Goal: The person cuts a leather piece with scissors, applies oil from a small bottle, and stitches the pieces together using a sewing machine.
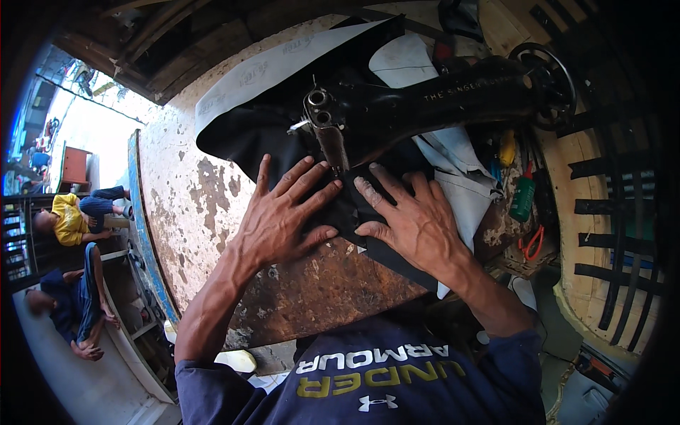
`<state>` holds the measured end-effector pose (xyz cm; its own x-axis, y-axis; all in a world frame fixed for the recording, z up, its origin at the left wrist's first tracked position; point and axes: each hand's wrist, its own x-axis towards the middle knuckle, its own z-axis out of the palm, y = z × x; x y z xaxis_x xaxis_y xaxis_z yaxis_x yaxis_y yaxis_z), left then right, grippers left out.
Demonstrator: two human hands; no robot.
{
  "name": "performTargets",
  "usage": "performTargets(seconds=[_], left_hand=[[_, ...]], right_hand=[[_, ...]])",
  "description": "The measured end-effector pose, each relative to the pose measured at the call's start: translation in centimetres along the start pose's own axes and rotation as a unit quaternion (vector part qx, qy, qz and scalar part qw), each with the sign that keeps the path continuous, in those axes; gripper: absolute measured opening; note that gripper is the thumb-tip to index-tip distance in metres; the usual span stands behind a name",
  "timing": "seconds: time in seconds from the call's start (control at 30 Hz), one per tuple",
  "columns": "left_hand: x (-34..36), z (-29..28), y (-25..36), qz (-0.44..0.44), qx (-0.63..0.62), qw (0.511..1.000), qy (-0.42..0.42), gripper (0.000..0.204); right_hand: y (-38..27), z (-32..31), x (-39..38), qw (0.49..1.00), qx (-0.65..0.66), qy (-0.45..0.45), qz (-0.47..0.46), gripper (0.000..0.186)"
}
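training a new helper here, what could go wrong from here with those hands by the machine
The left hand and right hand lie on the black material, some fingertips close under the front end of the sewing machine, so a finger might get pinched or pricked. Uneven pressure could pucker or skew the material. The green bottle sits near the white sheet and might get knocked if that sheet swings.

Daylight glaring from left, shadowed right, fisheye-bent edges, far details seemingly soft
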<state>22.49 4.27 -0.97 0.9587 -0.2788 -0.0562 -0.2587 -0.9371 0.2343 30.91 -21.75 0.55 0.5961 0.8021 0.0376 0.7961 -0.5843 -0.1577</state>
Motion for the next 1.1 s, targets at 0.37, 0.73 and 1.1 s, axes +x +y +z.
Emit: performTargets(seconds=[0.37, 0.73, 1.1], left_hand=[[-0.8, 0.4, 2.5, 0.049, -0.017, 0.999, 0.014, 0.066], [-0.7, 1.3, 2.3, 0.050, -0.038, 0.997, 0.039, 0.065], [-2.1, 1.4, 1.1, 0.057, -0.036, 0.995, 0.075, 0.063]], right_hand=[[-1.2, -0.2, -5.8, 0.992, 0.043, 0.059, -0.101, 0.032], [-2.8, -0.9, -0.3, 0.965, 0.191, 0.157, -0.086, 0.035], [0.0, 0.8, -1.3, 0.996, 0.080, 0.028, -0.025, 0.051]])
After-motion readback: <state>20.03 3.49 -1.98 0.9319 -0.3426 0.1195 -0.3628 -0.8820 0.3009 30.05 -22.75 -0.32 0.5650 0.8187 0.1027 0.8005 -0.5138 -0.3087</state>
